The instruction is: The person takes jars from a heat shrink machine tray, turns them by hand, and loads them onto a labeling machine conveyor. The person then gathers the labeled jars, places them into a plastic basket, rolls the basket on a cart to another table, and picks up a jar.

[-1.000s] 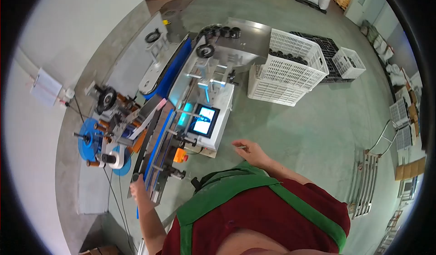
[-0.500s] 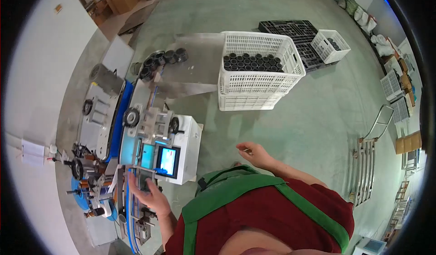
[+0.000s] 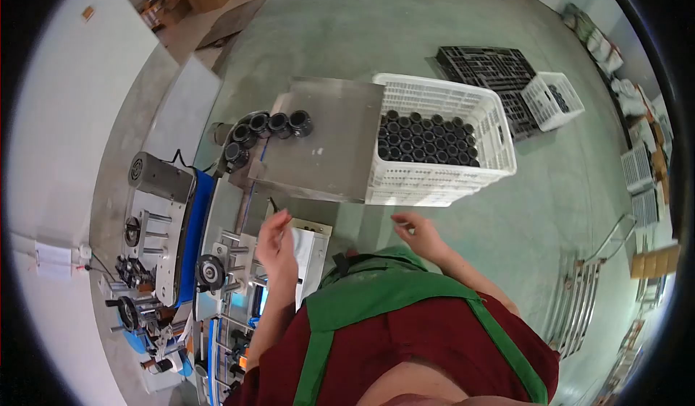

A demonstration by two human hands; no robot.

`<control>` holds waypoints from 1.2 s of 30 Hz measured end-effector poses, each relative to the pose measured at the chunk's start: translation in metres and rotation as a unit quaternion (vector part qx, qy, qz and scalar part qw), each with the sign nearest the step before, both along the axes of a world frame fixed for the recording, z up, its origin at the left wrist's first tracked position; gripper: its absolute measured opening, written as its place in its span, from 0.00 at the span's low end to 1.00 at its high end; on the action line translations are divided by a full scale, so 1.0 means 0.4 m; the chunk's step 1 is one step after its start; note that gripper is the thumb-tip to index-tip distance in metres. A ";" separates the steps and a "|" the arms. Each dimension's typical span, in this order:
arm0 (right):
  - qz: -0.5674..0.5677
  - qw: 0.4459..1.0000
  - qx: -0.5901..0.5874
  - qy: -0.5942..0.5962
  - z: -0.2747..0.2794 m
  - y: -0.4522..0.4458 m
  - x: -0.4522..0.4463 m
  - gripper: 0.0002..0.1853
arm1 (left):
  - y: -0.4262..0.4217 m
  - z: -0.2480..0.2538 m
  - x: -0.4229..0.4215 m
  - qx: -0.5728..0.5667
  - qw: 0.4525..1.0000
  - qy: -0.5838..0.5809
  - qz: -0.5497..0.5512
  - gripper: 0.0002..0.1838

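Note:
My left hand point(image 3: 277, 245) is raised over the white machine cabinet point(image 3: 313, 250), close to a small black handle tip point(image 3: 273, 205). Its fingers are loosely bent and nothing shows in them. My right hand point(image 3: 420, 237) hangs in front of my green apron point(image 3: 391, 290), fingers slightly curled and apart, holding nothing. Beyond both hands lies a metal table point(image 3: 337, 142) with several black jars point(image 3: 300, 123) at its left end. Against its right side stands a white crate point(image 3: 441, 178) holding rows of black jars point(image 3: 427, 140).
Along my left runs the labelling-type machine with a blue belt point(image 3: 197, 239), a black handwheel point(image 3: 211, 271) and a grey motor point(image 3: 163, 176). A black pallet point(image 3: 485, 69) and a smaller white crate point(image 3: 546, 109) sit farther right. A metal trolley point(image 3: 583, 305) stands at the right.
My left hand has moved forward from beside the lit screen to over the cabinet. My view has shifted, so the table and crate appear lower and nearer. My right hand stays loosely curled.

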State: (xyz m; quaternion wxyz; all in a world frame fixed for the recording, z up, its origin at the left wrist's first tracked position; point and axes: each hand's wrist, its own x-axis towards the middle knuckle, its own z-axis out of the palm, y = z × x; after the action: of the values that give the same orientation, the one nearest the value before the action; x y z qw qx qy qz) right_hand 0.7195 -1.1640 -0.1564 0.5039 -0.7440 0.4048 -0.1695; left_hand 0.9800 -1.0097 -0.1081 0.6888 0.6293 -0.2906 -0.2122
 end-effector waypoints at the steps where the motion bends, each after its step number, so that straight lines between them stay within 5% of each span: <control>1: 0.002 1.000 -0.017 0.004 0.007 -0.041 0.025 0.16 | -0.041 -0.008 0.018 0.018 1.000 0.009 -0.009 0.15; 7: 0.079 0.990 -0.105 -0.044 -0.016 -0.350 0.247 0.19 | -0.232 -0.049 0.092 0.064 0.996 0.060 -0.021 0.13; 9: 0.120 0.991 -0.059 0.024 -0.003 -0.452 0.338 0.24 | -0.276 -0.095 0.106 0.081 0.995 0.057 0.013 0.12; 12: 0.225 0.956 -0.187 0.009 -0.149 -0.602 0.496 0.33 | -0.330 -0.151 0.115 0.120 0.987 0.045 0.098 0.11; 18: 0.305 0.927 -0.211 0.057 -0.185 -0.647 0.763 0.49 | -0.447 -0.266 0.191 0.257 0.945 0.011 0.204 0.26; 21: 0.299 0.923 -0.232 0.075 -0.240 -0.623 0.847 0.51 | -0.501 -0.358 0.291 0.283 0.929 -0.118 0.207 0.34; 27: 0.290 0.940 -0.178 0.035 -0.266 -0.642 0.824 0.44 | -0.637 -0.344 0.452 0.393 0.894 -0.186 0.106 0.44; 30: 0.226 0.967 0.111 -0.024 -0.241 -0.677 0.744 0.40 | -0.690 -0.342 0.471 0.473 0.852 -0.205 0.096 0.44; 36: 0.178 0.855 0.454 -0.176 -0.005 -0.736 0.604 0.41 | -0.755 -0.327 0.427 0.502 0.827 -0.189 0.170 0.41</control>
State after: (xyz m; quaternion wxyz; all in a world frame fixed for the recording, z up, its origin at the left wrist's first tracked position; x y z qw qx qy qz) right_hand 0.9610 -1.4583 -0.1584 0.8699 -0.4499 0.2023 -0.0027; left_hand 1.1507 -1.3118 -0.2391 0.2347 0.9556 -0.1564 -0.0852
